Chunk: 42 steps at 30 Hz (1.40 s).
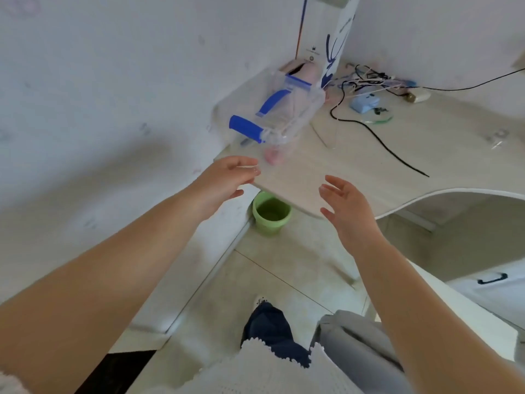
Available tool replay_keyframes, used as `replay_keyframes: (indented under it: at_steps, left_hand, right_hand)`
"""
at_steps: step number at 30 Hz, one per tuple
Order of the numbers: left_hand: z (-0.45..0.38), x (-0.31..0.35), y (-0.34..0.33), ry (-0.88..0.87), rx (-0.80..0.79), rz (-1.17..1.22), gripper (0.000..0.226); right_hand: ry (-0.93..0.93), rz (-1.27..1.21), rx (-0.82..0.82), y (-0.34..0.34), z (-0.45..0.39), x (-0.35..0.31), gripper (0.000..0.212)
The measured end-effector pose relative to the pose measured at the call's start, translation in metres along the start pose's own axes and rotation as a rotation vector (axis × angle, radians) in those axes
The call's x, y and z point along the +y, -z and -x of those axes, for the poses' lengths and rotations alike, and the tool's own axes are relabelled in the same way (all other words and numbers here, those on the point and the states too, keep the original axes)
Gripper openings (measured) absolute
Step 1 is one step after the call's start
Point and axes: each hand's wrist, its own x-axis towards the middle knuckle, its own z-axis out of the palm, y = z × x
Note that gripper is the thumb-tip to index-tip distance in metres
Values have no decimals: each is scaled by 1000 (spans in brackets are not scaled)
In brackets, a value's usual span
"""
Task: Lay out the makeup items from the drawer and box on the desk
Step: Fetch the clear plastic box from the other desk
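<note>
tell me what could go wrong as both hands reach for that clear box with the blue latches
1. The clear box sits at the desk's left corner, so a clumsy pull could tip it off toward the green bucket on the floor below.
2. The black cable lies loose just right of the box; dragging the box sideways may snag it.
3. Left hand and right hand are open and not yet gripping, so an uneven grab could tilt the contents.

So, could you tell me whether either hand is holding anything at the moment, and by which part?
Nothing is held. The left hand and right hand are open and empty, short of the clear box on the desk.
</note>
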Motion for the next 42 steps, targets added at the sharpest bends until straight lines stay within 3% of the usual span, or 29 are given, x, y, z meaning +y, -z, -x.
replay_keyframes:
  at_steps: [8,12,18,26,33,35,42]
  left_hand:
    - [-130,53,15,-125,360,-205,24]
    - [-186,73,31,-135,425,-367,34]
    - [-241,85,40,-97,376,-457,43]
    - [-264,91,32,-81,325,-584,47]
    - [-262,89,31,-64,294,-569,48]
    - [-258,90,27,-63,271,-575,43]
    - [-226,85,4,-98,46,-616,43]
  right_hand:
    - [-82,45,-41,-18,-132,-24,41]
    - [-161,35,-61,-36,-194,-46,58]
    - [-254,66,-49,-54,-244,-52,68]
    - [-348,-139,-127,-59,-268,-58,16]
    - [-389,-246,-111,-33,-261,-50,26]
    - [-382,-254,-103,-21,-251,-49,20]
    - [-316,-204,30,22,-191,-45,16]
